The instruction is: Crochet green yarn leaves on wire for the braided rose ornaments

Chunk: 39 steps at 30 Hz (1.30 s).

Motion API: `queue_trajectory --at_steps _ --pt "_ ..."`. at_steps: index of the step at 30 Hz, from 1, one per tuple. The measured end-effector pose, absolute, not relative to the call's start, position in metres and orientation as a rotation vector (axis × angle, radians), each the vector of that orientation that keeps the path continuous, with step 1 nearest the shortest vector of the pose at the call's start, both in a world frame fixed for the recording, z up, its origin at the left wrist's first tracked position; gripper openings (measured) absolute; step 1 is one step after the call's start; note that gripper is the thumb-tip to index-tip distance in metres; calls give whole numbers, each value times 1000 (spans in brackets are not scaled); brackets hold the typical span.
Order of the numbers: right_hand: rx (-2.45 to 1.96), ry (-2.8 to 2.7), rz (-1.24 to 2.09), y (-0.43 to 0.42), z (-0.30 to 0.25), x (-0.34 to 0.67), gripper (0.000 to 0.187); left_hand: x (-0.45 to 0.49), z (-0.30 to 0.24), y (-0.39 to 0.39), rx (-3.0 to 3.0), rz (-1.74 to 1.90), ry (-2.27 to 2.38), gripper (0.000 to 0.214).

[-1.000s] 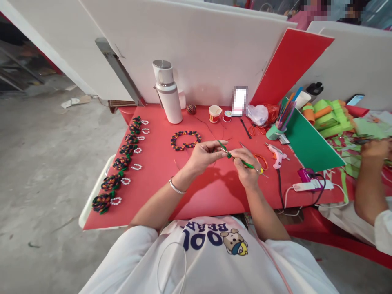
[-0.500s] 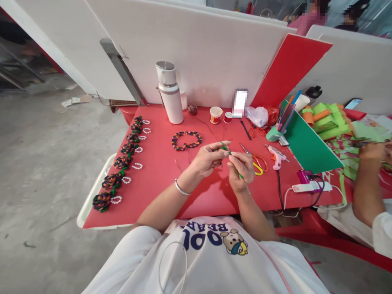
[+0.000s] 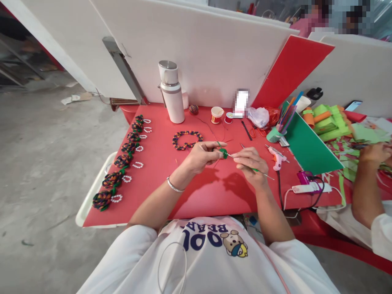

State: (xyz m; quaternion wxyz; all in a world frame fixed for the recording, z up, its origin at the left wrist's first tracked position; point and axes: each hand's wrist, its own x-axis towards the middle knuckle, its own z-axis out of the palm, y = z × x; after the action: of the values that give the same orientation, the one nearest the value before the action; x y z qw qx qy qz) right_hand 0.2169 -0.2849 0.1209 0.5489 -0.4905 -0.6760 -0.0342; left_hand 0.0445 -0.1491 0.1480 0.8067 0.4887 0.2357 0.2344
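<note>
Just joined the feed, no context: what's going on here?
A person at a red table has a small green piece pinched in the left hand. The right hand holds a thin metal tool with its tip at that piece. Beyond the left hand, a multicoloured braided loop lies on the table. A row of dark multicoloured rosettes runs along the table's left side.

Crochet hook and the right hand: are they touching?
Touching. The head view shows the right hand gripping the crochet hook, with metal jutting out on either side.
</note>
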Motion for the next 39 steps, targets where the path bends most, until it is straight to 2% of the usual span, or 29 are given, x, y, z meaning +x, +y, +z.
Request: queue_trajectory --at_steps 12,19,29,39 --pt "-1113 -1651 66 -293 140 222 23 44 150 -146 1128 415 441 41" --pt "-1131 -1578 124 -294 139 221 13 44 149 -146 1116 355 439 41" --pt "-1100 -1308 280 -287 120 215 17 50 148 -151 1160 426 405 39" --pt "-1111 -1169 84 -276 100 192 15 53 140 -157 1176 497 381 48"
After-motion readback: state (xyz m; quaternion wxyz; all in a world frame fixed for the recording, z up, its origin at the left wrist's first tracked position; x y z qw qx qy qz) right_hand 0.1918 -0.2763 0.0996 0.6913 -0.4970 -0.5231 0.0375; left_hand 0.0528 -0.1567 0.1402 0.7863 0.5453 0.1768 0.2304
